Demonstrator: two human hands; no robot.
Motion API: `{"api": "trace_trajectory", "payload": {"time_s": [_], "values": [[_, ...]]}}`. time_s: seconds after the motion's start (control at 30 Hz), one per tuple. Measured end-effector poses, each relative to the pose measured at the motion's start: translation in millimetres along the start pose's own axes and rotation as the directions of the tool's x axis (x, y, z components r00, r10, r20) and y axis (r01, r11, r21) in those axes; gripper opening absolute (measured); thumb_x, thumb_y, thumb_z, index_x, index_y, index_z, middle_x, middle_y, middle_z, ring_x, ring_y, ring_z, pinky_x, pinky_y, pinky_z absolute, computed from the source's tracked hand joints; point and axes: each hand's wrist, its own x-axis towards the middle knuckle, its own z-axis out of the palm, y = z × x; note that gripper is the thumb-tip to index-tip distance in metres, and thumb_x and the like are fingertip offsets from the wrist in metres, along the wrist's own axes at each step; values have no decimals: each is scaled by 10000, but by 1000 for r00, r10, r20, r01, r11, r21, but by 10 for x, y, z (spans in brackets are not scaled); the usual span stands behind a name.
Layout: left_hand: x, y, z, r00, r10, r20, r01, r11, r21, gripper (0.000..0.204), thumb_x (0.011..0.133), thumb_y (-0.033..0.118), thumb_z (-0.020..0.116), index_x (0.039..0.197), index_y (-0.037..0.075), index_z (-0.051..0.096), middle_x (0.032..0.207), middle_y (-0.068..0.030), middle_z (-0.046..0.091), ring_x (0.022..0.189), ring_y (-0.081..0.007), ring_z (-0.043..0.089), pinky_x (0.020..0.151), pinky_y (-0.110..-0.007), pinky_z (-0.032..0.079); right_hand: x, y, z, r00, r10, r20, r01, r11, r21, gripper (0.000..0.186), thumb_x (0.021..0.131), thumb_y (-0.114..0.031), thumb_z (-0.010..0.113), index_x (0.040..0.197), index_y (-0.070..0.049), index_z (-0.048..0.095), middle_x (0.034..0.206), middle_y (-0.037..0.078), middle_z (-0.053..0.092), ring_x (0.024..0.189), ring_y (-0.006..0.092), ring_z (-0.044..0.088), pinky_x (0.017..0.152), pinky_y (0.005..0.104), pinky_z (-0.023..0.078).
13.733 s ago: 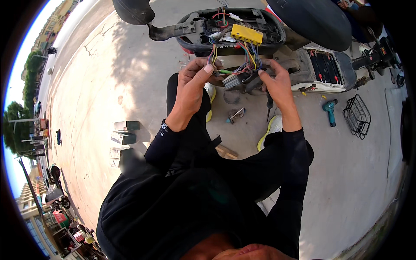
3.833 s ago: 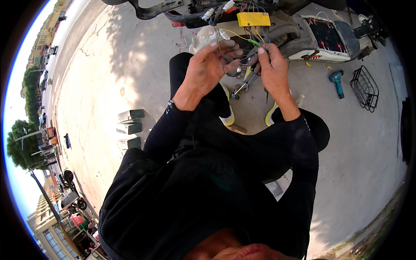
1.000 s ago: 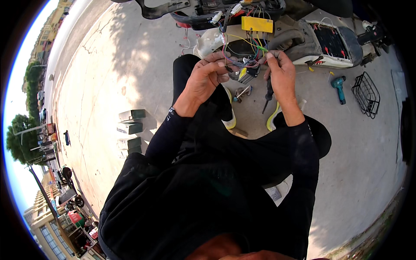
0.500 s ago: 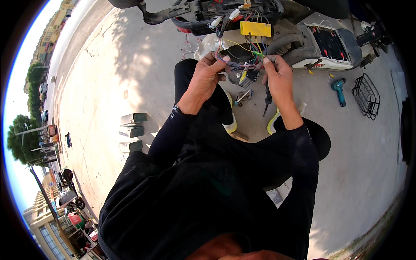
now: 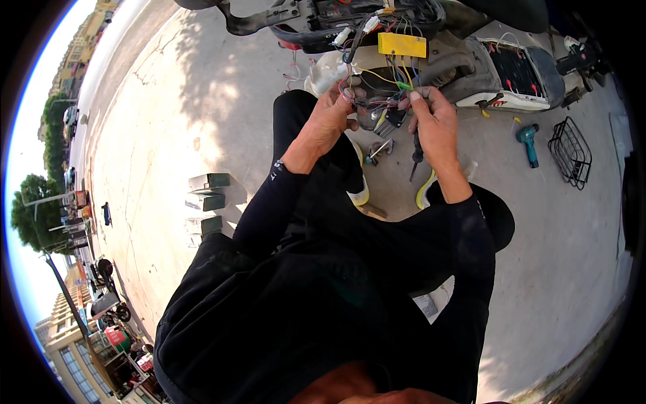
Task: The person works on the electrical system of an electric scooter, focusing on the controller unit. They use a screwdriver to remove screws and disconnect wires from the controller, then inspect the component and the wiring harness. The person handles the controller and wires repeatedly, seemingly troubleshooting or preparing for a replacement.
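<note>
Wire bundle (image 5: 381, 104) | long axis left-right | left fingers (image 5: 345, 98) pinch its left side | right fingers (image 5: 418, 102) its right

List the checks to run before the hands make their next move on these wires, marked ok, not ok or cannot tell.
1. Left hand gripping the thin multicoloured plastic-coated wires: ok, pinched at the fingertips.
2. Right hand free of tools: not ok, a black-handled, thin-shafted screwdriver hangs from it, tip down.
3. Yellow rectangular box with leads attached: ok, several run from its lower edge.
4. Bare copper or sound joints: cannot tell, too small and partly covered by fingers.
5. Teal-and-black power drill out of the way: ok, lying on the ground beside the black wire basket.
</note>
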Motion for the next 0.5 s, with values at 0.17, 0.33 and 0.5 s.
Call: {"api": "trace_trajectory", "payload": {"time_s": [0.17, 0.33, 0.5], "values": [[35, -2, 38, 1000, -20, -21, 19, 999, -37, 726, 852, 639, 673, 1343, 136, 491, 1202, 10, 582, 899, -125, 537, 672, -275, 449, -19, -37, 8, 1000, 0, -3, 0, 999, -33, 205, 1006, -208, 565, 1005, -8, 610, 876, 46, 684, 549, 56, 485, 517, 220, 400], [210, 31, 123, 990, 6, -139, -15, 998, -60, 581, 917, 484, 675, 1324, 112, 491, 1174, -25, 601, 810, -123, 582, 660, -329, 494, -4, -28, 2, 999, -4, -33, 1, 997, -71, 204, 1004, -201, 566, 996, -2, 611, 867, 46, 684, 544, 56, 486, 514, 223, 404], [353, 17, 105, 979, 151, -140, -150, 988, 20, 553, 917, 323, 718, 1349, 64, 490, 1116, -35, 621, 678, -85, 570, 590, -254, 495, -4, -35, 8, 999, 10, -36, -13, 996, -86, 200, 1002, -192, 568, 997, 3, 609, 861, 48, 683, 536, 56, 487, 505, 223, 402]]}}
